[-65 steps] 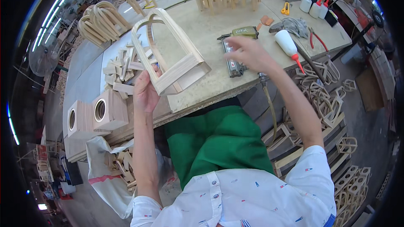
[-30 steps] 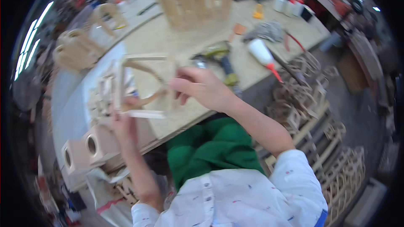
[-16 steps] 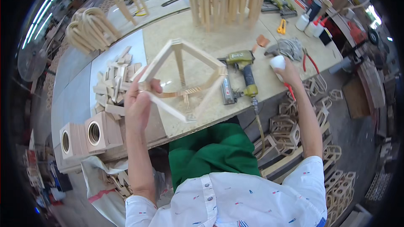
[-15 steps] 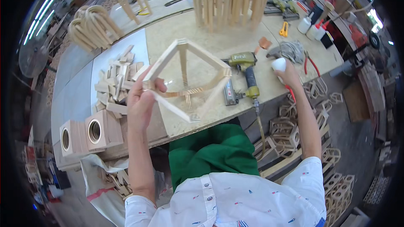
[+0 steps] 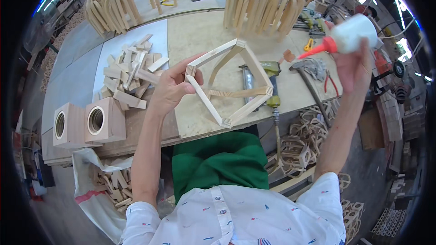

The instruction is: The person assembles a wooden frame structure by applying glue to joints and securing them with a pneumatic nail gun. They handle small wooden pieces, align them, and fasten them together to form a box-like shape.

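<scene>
My left hand [image 5: 175,81] grips a light wooden frame [image 5: 259,66] by its left corner, fingers wrapped round it. The frame has several straight sides forming a loop, with slats crossing inside, and it is held up above the bench. Raised at the right, my right hand [image 5: 356,66] is closed round a white squeeze bottle [image 5: 355,34] with a red nozzle, tilted so the tip points left toward the frame. Behind the frame lies a green nail gun [image 5: 271,68], partly hidden by it. A hammer [image 5: 311,86] lies on the bench below the bottle.
Small wood blocks [image 5: 131,70] lie heaped at the left, behind two square blocks with round holes [image 5: 97,120]. Bent wooden arches [image 5: 247,4] stand at the back. Red-handled pliers [image 5: 331,81] and a grey cloth [image 5: 313,68] lie at the right. An air hose [image 5: 278,131] hangs over the front edge.
My right hand has lifted the bottle off the bench and swung it up with the nozzle pointing left. The frame has shifted right and turned in my left hand. The hammer has come into view.
</scene>
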The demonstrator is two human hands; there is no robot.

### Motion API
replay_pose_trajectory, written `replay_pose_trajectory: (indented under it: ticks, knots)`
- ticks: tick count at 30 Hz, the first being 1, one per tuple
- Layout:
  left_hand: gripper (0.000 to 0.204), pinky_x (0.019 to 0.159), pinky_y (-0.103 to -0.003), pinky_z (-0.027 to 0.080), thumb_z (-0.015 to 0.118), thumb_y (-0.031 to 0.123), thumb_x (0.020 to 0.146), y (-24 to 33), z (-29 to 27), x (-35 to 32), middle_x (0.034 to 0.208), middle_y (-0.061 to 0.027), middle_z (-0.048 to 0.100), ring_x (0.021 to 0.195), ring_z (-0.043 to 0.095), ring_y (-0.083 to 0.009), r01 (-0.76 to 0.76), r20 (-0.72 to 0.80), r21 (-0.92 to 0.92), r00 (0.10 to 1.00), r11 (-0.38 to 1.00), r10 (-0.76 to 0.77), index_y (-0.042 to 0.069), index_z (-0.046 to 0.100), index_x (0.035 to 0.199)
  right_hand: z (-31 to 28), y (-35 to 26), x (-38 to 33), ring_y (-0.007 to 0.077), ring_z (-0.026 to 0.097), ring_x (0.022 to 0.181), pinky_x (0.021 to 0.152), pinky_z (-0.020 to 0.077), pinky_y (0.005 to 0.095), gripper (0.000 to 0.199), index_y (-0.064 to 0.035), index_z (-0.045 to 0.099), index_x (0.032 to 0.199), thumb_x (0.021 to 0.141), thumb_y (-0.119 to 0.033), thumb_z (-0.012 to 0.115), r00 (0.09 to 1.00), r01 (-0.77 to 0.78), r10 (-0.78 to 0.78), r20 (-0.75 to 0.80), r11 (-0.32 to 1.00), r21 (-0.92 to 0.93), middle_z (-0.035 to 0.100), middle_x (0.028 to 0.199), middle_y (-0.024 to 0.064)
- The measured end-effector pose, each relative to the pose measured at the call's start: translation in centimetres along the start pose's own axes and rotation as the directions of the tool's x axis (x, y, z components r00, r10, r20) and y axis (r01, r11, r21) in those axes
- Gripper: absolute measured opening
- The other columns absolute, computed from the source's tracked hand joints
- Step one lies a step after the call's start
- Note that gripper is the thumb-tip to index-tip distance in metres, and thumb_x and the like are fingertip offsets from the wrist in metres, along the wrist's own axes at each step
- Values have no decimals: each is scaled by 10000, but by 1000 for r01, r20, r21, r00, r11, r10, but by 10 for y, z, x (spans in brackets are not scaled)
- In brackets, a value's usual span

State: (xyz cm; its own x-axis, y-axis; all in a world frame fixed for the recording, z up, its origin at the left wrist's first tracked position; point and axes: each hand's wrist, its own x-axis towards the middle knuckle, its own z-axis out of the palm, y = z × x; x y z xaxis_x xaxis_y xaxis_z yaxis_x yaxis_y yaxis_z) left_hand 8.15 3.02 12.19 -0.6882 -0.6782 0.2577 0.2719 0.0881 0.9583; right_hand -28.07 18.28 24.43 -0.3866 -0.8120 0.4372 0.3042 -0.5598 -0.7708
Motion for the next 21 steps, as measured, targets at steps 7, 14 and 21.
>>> replay_pose_trajectory:
  ticks: [7, 14, 21]
  knots:
    - [681, 835, -248, 442, 755, 270, 758, 13, 1, 6, 934, 19, 579, 892, 535, -88, 88, 64, -15, 994, 996, -87, 39, 513, 1351, 110, 36, 15, 432, 430, 1281, 1033, 397, 576, 563, 17, 296, 1400, 943, -196, 545, 978, -62, 55, 202, 998, 26, 451, 1352, 270]
    - [817, 692, -263, 422, 747, 585, 704, 4, -4, 7, 842, 17, 548, 762, 508, -94, 11, 58, 36, 998, 999, -13, 45, 557, 1287, 146, 66, 13, 405, 465, 1257, 1003, 436, 550, 524, 34, 285, 1391, 982, -215, 496, 968, -79, 71, 241, 997, 25, 435, 1359, 275]
    - [783, 676, -250, 407, 778, 569, 662, 6, 0, 4, 799, 18, 550, 758, 517, -93, 32, 62, 21, 998, 999, -33, 60, 591, 1227, 149, 66, 7, 404, 452, 1269, 1052, 362, 588, 531, 20, 297, 1388, 955, -186, 524, 947, -164, 131, 294, 983, 88, 441, 1356, 245]
